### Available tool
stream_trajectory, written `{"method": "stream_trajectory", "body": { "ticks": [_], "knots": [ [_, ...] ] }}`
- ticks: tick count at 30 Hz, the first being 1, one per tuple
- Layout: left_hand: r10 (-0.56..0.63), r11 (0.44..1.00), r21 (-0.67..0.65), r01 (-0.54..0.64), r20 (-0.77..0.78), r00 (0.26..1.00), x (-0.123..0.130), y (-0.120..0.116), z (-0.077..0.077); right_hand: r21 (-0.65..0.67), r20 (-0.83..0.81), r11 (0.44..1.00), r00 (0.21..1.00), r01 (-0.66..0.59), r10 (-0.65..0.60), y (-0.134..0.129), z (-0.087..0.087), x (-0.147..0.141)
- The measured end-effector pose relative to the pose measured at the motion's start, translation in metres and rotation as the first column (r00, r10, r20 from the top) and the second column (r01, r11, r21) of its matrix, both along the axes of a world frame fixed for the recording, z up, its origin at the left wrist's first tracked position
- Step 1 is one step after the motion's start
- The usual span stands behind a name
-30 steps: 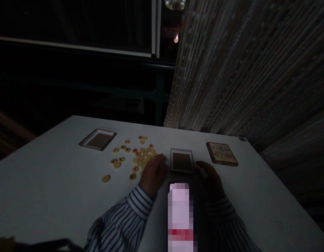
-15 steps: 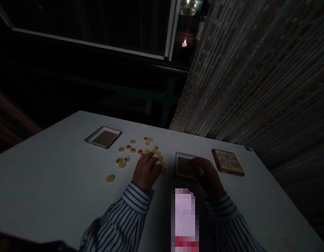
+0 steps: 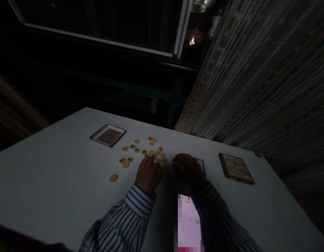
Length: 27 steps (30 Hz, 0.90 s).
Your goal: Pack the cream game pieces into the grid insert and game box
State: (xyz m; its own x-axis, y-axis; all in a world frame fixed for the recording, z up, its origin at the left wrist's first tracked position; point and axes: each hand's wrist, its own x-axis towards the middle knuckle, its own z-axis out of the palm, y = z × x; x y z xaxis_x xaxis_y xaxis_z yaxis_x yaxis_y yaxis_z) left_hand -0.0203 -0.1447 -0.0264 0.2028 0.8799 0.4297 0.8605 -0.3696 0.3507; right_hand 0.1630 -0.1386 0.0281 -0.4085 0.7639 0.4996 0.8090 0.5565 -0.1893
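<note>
Round yellowish pieces (image 3: 151,153), some with red or black marks, lie in a loose cluster on the white table (image 3: 59,182). My left hand (image 3: 148,173) rests at the near edge of the cluster, fingers bent down over several pieces; what lies under its fingertips is hard to make out. My right hand (image 3: 189,171) hovers over the left side of a shallow open box (image 3: 201,164), hiding most of it. Its fingers are curled, and the dark hides anything between them. A single piece (image 3: 113,178) lies apart at the left.
Another shallow open tray (image 3: 109,135) sits at the back left. A patterned box or lid (image 3: 236,168) lies on the right. A lit phone (image 3: 189,222) is near my right forearm. Bead-like strings (image 3: 256,87) hang behind the table's right side.
My right hand has moved left from the open box's right edge, now covering the box and coming closer to the pieces. My left hand stays at the cluster. The view has shifted slightly.
</note>
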Motion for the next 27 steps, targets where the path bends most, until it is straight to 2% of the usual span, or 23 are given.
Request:
{"method": "stream_trajectory", "body": {
  "ticks": [12,27],
  "knots": [
    [0.041,0.999,-0.023,-0.042,-0.037,0.998,0.0021,-0.0005,0.0042,-0.107,0.074,0.994,0.997,-0.019,0.027,0.0005,-0.003,-0.0082],
    [0.096,0.992,-0.078,-0.102,-0.073,0.993,0.0099,-0.0044,0.0079,-0.044,0.012,0.999,0.999,-0.031,0.032,-0.0027,-0.0019,-0.0066]
  ]
}}
